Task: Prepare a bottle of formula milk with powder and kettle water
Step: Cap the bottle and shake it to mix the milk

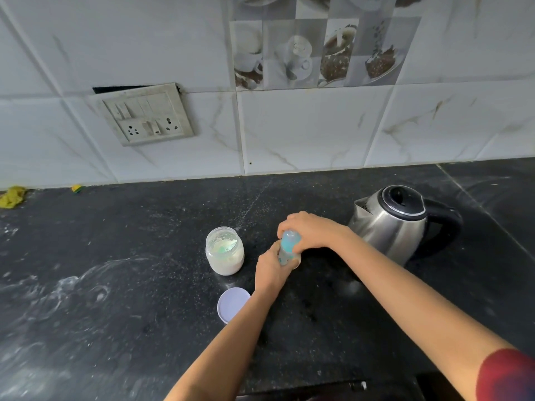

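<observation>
Your two forearms reach in from the near edge, the right one showing a dark red sleeve at the near right corner. Just left of your left forearm, a round white lid lies flat on the black countertop. Your left hand has its fingers wrapped around the lower body of the baby bottle, which stands upright near the middle of the counter. Your right hand closes over the bottle's blue top from above. Left of the bottle, apart from it, stands the open powder jar, partly filled with white powder. Right and farther back sits the steel kettle, its lid shut and black handle pointing right.
</observation>
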`<state>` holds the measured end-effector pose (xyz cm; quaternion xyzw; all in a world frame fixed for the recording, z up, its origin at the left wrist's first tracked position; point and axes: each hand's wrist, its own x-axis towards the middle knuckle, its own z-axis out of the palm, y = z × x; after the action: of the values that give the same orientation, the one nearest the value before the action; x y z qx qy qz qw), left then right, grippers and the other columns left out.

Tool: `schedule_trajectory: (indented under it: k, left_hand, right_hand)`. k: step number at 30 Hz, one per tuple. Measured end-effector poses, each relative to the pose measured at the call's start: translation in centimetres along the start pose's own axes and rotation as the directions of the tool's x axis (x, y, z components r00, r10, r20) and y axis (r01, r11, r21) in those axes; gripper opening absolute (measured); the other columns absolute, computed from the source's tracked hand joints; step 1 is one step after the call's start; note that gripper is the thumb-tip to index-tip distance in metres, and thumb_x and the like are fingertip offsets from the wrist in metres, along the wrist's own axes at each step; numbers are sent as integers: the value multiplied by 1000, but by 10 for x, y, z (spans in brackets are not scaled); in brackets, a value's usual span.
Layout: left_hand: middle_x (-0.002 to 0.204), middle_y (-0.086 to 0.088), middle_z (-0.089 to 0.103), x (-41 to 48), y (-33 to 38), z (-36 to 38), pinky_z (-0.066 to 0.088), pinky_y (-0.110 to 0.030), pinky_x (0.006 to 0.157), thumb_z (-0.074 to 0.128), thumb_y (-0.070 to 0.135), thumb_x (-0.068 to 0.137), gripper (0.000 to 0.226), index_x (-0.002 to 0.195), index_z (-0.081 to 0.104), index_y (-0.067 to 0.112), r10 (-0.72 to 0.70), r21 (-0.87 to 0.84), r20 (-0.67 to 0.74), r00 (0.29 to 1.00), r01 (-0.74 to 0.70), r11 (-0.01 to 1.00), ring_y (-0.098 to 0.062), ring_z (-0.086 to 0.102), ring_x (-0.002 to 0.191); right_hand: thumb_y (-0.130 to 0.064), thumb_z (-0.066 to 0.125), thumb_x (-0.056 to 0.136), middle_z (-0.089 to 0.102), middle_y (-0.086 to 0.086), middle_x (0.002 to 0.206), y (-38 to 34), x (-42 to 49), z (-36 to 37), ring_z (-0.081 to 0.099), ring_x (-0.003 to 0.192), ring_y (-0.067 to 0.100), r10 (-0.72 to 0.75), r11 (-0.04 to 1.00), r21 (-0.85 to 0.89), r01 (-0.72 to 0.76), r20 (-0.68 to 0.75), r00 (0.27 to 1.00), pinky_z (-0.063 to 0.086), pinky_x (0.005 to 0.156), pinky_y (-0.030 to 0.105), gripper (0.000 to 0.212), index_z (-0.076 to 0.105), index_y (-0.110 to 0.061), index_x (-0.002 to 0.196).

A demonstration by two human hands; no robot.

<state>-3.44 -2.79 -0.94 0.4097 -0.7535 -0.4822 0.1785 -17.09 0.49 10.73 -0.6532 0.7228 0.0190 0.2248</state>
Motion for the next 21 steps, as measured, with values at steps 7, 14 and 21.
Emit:
schedule_trajectory:
  k: [7, 14, 21]
  left_hand:
    - [102, 9, 67, 1, -2, 3, 52, -31, 84, 75, 36, 75, 55, 125, 54, 28, -29, 19, -24, 999, 30, 999, -6, 62, 93]
    - [98, 10, 66, 4, 1, -3, 48, -19, 75, 78, 38, 73, 52, 120, 59, 25, -21, 12, 17, 1000, 20, 1000, -4, 61, 89]
    - [103, 10, 68, 8, 11, -24, 47, -14, 75, 77, 41, 75, 47, 114, 64, 20, 6, -18, 139, 990, -4, 1000, 0, 62, 91]
  right_hand:
    - [-52, 66, 79, 58, 6, 106, -14, 6, 23, 57, 85, 19, 272, 956, -41, -290, -240, 932, 45, 65, 29, 54, 52, -15, 115]
    - [-60, 73, 71, 50, 1, 114, -5, -2, 52, 55, 98, 18, 409, 860, 434, -269, -270, 871, 51, 83, 35, 70, 43, -25, 123]
    - [-36, 60, 95, 49, -5, 142, 21, -40, 50, 55, 123, 20, 269, 454, 891, -10, -126, 955, 45, 102, 49, 68, 20, -55, 145]
